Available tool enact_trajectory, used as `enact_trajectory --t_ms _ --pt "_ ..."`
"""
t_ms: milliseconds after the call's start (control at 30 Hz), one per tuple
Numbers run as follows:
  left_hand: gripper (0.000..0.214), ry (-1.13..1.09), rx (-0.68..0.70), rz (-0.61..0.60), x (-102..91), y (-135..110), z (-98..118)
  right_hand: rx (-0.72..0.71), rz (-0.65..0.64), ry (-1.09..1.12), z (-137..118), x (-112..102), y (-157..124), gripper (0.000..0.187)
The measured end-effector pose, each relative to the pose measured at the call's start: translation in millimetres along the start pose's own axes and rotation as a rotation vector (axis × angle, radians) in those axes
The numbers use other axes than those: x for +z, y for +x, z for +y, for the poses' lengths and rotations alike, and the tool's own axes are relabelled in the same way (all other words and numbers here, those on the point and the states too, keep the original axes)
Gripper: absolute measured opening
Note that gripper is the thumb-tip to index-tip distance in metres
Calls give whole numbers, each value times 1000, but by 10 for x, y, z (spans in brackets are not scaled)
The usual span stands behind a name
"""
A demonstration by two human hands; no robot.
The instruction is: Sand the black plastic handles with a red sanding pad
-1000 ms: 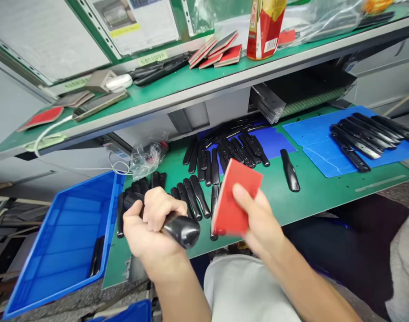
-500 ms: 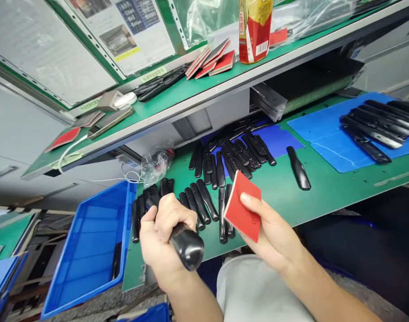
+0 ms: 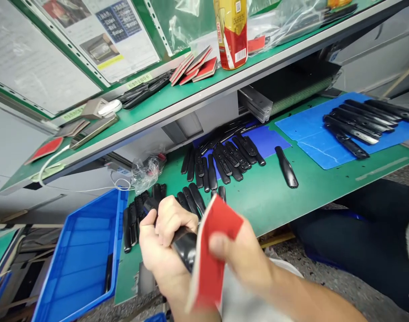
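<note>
My left hand (image 3: 169, 230) is wrapped around a glossy black plastic handle (image 3: 185, 245), its rounded end toward me. In my right hand (image 3: 240, 250) is a flat red sanding pad (image 3: 221, 223) with a pale foam edge, gripped between thumb and fingers. The pad is bent and blurred, lying against or just in front of the handle's rounded end; actual contact cannot be made out. Behind my hands, several black handles (image 3: 193, 199) lie on the green bench (image 3: 258, 201), some partly hidden by my left hand.
A blue bin (image 3: 80, 250) stands left of the bench. More handles lie on a blue sheet (image 3: 312, 143) at right, with a single handle (image 3: 286, 167) nearer. The shelf above holds spare red pads (image 3: 204, 70) and a bottle (image 3: 232, 40). Another person's dark-clothed leg (image 3: 355, 250) is at right.
My right hand has brought the red sanding pad left and down onto or before the end of the black handle. The pad now bends. The view has shifted slightly.
</note>
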State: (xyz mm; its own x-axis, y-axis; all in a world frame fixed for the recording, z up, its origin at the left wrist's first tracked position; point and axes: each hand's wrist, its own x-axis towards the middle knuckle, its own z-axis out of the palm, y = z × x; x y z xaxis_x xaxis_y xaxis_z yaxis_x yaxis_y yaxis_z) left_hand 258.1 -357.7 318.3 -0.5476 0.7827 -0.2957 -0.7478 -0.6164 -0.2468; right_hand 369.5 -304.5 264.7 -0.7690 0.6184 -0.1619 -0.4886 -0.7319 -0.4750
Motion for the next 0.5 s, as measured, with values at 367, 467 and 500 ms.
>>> enact_trajectory --t_ms 367,467,500 --pt "48 431 -170 -90 -490 459 -124 -385 258 -123 -548 -725 -182 15" --pt "50 352 -201 100 -614 537 -271 -383 308 96 -713 -855 -229 24" --pt "45 341 -222 144 -639 547 -344 -329 333 170 -758 -891 -242 28"
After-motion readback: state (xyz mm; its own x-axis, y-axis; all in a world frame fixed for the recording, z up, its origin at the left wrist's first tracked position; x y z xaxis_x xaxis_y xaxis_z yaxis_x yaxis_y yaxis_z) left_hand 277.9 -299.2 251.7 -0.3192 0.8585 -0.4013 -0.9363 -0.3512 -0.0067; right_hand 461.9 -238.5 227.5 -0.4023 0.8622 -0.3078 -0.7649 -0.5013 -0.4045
